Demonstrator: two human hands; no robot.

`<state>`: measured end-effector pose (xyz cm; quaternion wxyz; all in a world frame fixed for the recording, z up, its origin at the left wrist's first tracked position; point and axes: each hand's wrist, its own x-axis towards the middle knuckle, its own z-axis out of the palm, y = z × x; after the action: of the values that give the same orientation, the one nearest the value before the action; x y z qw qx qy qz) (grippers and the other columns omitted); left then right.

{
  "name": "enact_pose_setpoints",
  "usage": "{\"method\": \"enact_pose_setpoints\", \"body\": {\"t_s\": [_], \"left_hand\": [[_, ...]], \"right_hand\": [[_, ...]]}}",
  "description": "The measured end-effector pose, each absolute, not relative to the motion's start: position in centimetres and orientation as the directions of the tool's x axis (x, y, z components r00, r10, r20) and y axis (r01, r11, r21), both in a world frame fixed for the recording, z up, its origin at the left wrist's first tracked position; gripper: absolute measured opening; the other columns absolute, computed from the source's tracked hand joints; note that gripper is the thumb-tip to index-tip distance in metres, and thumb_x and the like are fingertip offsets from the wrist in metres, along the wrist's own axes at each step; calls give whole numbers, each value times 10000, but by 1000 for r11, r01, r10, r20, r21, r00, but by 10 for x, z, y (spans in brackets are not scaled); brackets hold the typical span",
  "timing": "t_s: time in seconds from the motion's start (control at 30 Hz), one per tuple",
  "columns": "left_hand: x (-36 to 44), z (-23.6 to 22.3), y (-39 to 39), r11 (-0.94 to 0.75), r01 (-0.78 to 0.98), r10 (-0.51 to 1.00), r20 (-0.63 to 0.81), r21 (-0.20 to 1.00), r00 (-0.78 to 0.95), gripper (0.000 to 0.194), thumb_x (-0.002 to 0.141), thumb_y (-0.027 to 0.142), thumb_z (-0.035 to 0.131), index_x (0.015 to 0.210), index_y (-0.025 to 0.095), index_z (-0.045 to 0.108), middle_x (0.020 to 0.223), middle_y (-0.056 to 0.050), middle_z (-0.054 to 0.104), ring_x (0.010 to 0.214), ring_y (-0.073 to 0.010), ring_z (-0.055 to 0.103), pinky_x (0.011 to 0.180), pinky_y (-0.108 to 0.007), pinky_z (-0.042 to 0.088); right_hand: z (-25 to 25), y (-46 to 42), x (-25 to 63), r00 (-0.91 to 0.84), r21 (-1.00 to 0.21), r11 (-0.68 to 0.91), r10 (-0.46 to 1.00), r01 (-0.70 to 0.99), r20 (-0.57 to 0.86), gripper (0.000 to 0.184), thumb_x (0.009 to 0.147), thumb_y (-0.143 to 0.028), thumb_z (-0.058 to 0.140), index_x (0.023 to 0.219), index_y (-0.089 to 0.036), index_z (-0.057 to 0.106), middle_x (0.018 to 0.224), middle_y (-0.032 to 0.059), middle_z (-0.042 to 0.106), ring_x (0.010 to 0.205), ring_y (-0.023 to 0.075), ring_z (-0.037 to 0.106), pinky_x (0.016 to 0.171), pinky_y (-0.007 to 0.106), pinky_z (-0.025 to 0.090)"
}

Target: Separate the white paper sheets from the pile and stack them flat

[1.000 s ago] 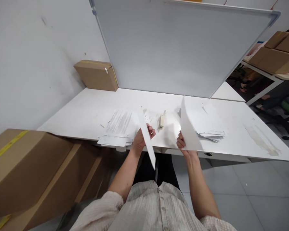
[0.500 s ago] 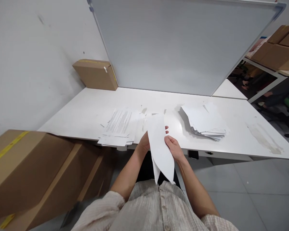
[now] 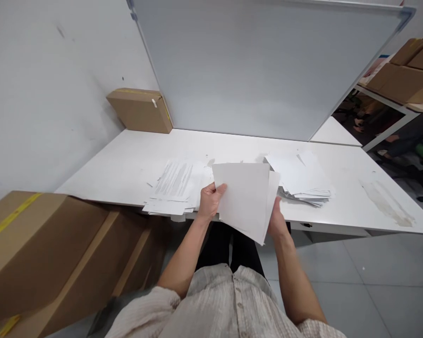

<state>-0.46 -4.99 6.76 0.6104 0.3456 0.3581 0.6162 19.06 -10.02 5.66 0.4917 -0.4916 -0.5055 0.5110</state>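
Blank white sheets of paper (image 3: 245, 199) are held up between both hands over the table's front edge. My left hand (image 3: 210, 201) pinches their left edge, thumb on top. At the right edge my right hand (image 3: 277, 219) grips the paper from the side, its fingers partly hidden behind. A second layer of paper juts out on the right under the top sheet. Left of my hands lies a spread of printed sheets (image 3: 174, 180) on the table. To the right sits a thick, uneven stack of white paper (image 3: 299, 176).
The white table (image 3: 127, 159) meets a large whiteboard (image 3: 254, 70) at the back. A cardboard box (image 3: 139, 110) stands in the back left corner. Larger cardboard boxes (image 3: 28, 253) fill the lower left. More boxes (image 3: 403, 80) rest on a far table at the right.
The sheets were folded or curled narrow, hanging downward, and now lie opened flat and wide. My right hand has moved right and slightly down; the left thumb now shows on top.
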Motion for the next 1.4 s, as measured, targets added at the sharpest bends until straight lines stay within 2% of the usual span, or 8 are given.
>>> {"method": "enact_pose_setpoints", "body": {"t_s": [0.07,0.2,0.3,0.5,0.6,0.9,1.17,1.4], "left_hand": [[-5,66,-51,-100,-390,992,60,915,-115,268,672,364,747,836,156,708,770,-25,694,745,-167,631,727,-301,498],[-3,71,-56,-307,-135,932,268,942,-244,203,695,336,728,778,155,687,803,-21,664,781,-157,609,726,-261,476],[1,79,-59,-391,-110,897,352,914,-268,218,708,315,720,864,179,650,843,-23,649,829,-162,608,769,-270,474],[4,76,-60,-301,-264,946,251,916,-208,515,716,377,714,1157,239,485,970,-48,618,876,-165,589,802,-278,464],[2,70,-59,-245,-204,964,215,948,-156,504,778,463,625,1210,235,502,851,-33,588,799,-160,559,751,-263,441],[4,76,-55,-330,-67,929,312,942,-201,311,830,485,543,698,203,543,601,27,378,570,-115,351,589,-240,336],[7,78,-52,-336,-138,930,306,932,-202,270,822,439,576,964,210,582,795,-22,562,780,-156,524,740,-250,418],[6,71,-46,-286,-149,953,265,946,-147,315,796,504,580,906,208,589,776,-23,557,765,-161,515,726,-247,412]], "right_hand": [[65,-98,197,-53,-999,12,998,-42,14,787,770,-791,190,1040,-219,659,914,99,697,981,281,606,788,389,484],[84,-89,197,88,-987,159,983,27,160,400,762,-511,616,1033,-219,644,1002,60,692,943,240,614,815,374,482],[91,-82,192,197,-965,260,946,19,258,279,753,-382,662,986,-228,654,997,48,692,940,227,614,841,381,472],[68,-69,186,152,-976,216,966,-37,208,297,768,-408,636,1002,-227,622,1017,63,678,942,223,608,835,372,472],[57,-68,183,127,-980,185,976,-72,175,318,779,-421,622,1024,-221,591,1031,68,670,946,221,605,841,368,470],[62,-68,179,127,-967,247,963,-60,238,288,832,-373,573,1079,-226,599,1050,64,657,942,211,601,863,363,457],[58,-59,178,164,-961,276,949,-22,269,353,800,-422,600,1096,-231,586,1068,81,653,1026,229,577,911,388,435],[46,-52,179,209,-974,228,952,9,225,301,775,-459,611,969,-228,601,954,63,663,944,219,589,857,371,445]]}}
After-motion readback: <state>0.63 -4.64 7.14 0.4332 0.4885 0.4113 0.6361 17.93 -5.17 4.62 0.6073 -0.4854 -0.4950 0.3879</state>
